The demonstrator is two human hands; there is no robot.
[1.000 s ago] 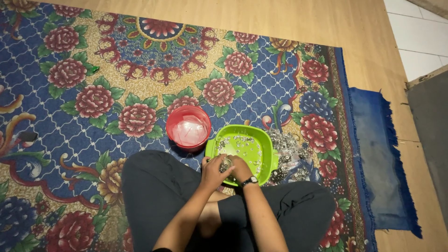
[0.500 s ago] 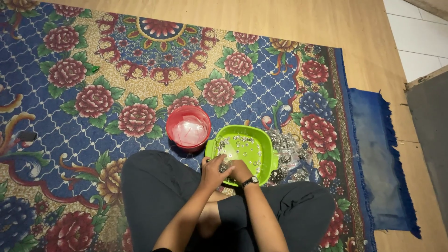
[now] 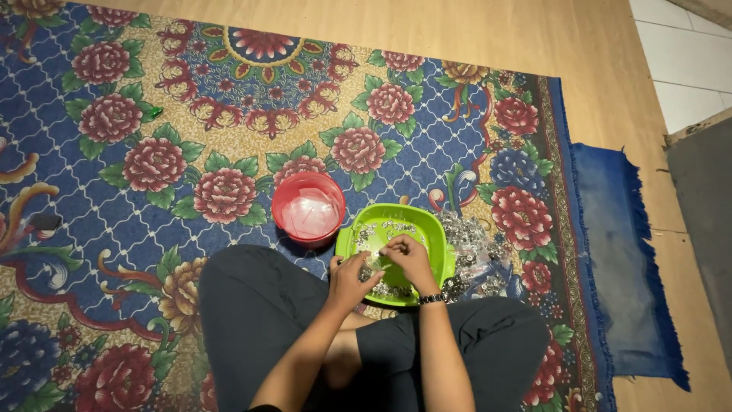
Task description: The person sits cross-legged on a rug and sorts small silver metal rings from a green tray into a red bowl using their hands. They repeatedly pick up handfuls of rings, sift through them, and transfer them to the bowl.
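Bowl left of tray (touching), both on rug.

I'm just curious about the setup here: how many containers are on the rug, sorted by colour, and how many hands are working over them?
Red round bowl: 1
Green tray: 1
Hands at work: 2, the left hand and the right hand, both over the green tray
Total: 2 containers, 2 hands
The small silvery pieces heaped beside the tray are too many and too small to count.

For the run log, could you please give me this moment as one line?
left hand and right hand: pinching small item over green tray | red bowl: beside | rug: underneath
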